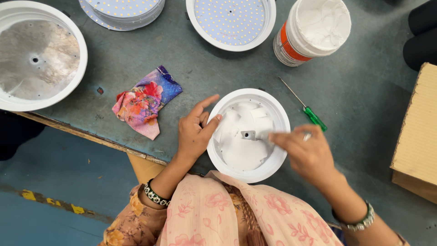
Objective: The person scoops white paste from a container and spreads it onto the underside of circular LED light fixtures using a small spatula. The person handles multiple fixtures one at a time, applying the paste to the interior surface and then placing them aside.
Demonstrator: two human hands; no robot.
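Note:
A round white lamp housing [269, 165] lies open side up on the grey table, its inside smeared with white paste around a small grey metal piece. My left hand [195, 131] rests on its left rim, thumb on the edge, fingers apart. My right hand [306, 150] reaches over the right rim and spreads paste inside with a fingertip or a small tool; blur hides which. A ring shows on that hand.
An open tub of white paste [313, 31] stands at the back right. A green-handled screwdriver [314, 116] lies beside the housing. A floral rag [144, 102], an empty housing [73, 86], LED discs [231, 23] and a cardboard box [419, 132] surround it.

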